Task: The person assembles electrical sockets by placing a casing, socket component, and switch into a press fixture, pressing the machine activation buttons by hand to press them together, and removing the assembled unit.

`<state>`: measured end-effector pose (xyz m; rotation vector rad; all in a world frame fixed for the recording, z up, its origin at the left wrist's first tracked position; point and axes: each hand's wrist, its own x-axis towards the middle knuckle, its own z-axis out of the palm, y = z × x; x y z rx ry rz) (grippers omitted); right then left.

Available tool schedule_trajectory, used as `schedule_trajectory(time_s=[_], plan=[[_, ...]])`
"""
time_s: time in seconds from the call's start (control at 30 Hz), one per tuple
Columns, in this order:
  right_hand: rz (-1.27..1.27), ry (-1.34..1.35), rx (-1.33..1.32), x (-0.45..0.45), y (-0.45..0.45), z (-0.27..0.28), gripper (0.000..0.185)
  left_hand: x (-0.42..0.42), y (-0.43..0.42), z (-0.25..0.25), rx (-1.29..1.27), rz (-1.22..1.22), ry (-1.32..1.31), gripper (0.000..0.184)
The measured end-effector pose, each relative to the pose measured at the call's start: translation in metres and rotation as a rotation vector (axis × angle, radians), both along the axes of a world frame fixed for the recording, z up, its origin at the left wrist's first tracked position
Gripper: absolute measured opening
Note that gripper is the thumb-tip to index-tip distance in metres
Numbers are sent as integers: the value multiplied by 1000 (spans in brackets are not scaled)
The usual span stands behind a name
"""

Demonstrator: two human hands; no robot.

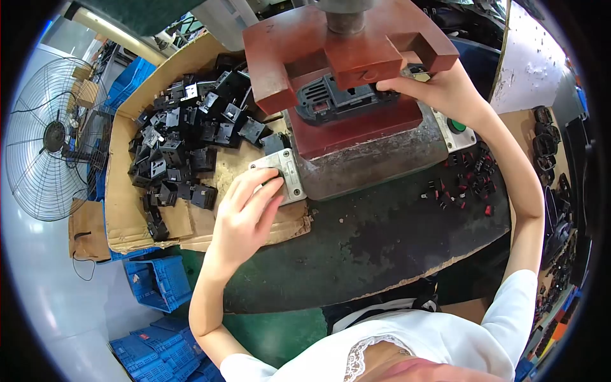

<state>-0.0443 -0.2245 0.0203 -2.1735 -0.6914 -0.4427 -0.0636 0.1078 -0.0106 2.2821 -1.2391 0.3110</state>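
Crosswise between the red upper block (280,48) and red base (375,130), the black housing (318,105) lies left of the nearer right hand (442,89), its end at the thumb; whether those fingers clamp it, I cannot tell. The left hand's (238,216) fingers, slightly apart, touch the button plate (291,178). No brand is readable.

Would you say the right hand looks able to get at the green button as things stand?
Probably yes: the green button sits in plain view close to the right hand, with nothing seen blocking the way, though the fingers would first have to draw back from the black plastic housing.
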Motion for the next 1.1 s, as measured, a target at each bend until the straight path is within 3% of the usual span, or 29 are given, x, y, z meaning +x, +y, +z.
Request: schedule_trajectory(time_s=[0.1, 0.27, 0.3, 0.4, 0.5, 0.93, 0.97, 1.03, 1.07, 1.1], plan=[[-3, 30, -6, 0, -2, 0, 23, 0, 1, -6, -40, 43, 20, 25], [57, -201, -214, -2, -8, 6, 30, 4, 0, -7, -77, 29, -29, 24], [65, -95, -151, -8, -3, 8, 33, 6, -2, -7, -86, 18, -45, 25], [-23, -129, -201, -13, 10, 6, 39, 1, -2, -10, -102, 24, -48, 28], [-26, 70, -217, -17, 15, 12, 44, -1, 0, -17, -115, 38, -97, 31], [21, -58, -281, -18, 18, 10, 44, -4, 3, -29, -95, 18, -214, 42], [-64, 144, -287, -25, 21, 21, 42, -4, 3, -29, -94, 16, -213, 42], [-125, 55, -301, -30, 17, 21, 39, -5, 3, -28, -87, 18, -205, 41], [-101, -238, -309, -32, 4, 15, 38, -6, 4, -27, -83, 19, -199, 41], [-129, -340, -366, -35, -8, 15, 32, -6, 4, -26, -84, 18, -200, 41]])
